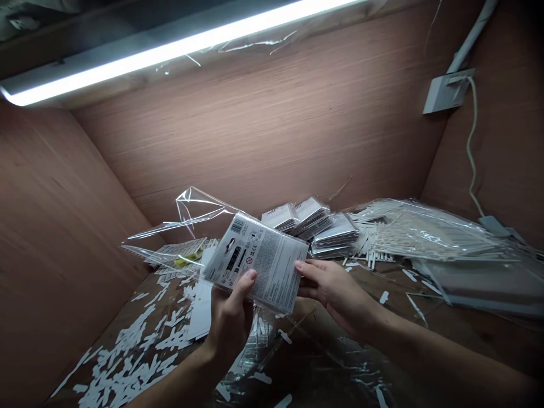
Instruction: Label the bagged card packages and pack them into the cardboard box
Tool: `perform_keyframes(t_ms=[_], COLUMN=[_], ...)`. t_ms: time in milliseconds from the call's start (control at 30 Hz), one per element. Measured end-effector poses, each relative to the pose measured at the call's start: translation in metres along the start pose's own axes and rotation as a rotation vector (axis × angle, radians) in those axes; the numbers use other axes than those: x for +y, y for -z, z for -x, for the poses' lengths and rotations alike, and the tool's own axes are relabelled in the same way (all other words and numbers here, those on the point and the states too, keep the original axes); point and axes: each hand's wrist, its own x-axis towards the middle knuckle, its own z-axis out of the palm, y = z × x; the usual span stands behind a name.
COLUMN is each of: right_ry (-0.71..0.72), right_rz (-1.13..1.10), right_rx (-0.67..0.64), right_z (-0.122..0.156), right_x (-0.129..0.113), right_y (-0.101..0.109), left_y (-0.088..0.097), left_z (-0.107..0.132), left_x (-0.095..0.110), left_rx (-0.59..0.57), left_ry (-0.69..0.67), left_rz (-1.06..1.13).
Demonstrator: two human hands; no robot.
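A stack of printed packaging cards [272, 263], with a barcode, small text and a hang hole, is held tilted in front of me. Clear plastic film [182, 226] stands out from its upper left end, as from an opened bag. My left hand [232, 311] grips the lower left edge, thumb on the printed face and fingers hidden underneath. At the right edge my right hand [335, 294] pinches the cards between thumb and fingers. Just behind are several bundles of similar cards [334, 232].
White paper scraps [127, 351] litter the table on the left, beside printed sheets [182, 249]. Bagged white sticks [408, 226] lie at right. Clear film [306, 351] covers the front. Wooden walls [263, 130] enclose the table; a tube light [170, 54] hangs overhead, and a cable [471, 141] runs down at right.
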Motion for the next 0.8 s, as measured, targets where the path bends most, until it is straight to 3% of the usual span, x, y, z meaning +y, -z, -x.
perform_keyframes(t_ms=[233,367,600,700,800], right_ry=[0.054,0.106,0.132,0.145,0.165], right_rz=[0.039,0.054,0.060,0.025,-0.023], right_rx=[0.076,0.059,-0.040,-0.087,-0.038], right_z=[0.004,0.003,-0.001,-0.002,-0.004], right_x=[-0.001,0.000,0.005,0.013,0.021], right_y=[0.005,0.008,0.012,0.010,0.008], left_y=[-0.002,0.002,-0.002,-0.004,-0.004], left_z=[0.007,0.005,-0.017,-0.012,-0.002], left_x=[-0.013,-0.013,0.013,0.008,-0.004], left_rx=[-0.055,-0.141,0.082,0.077,0.007], left_ry=[0.035,0.156,0.172,0.172,0.135], left_rz=[0.006,0.037,0.198,0.164,0.139])
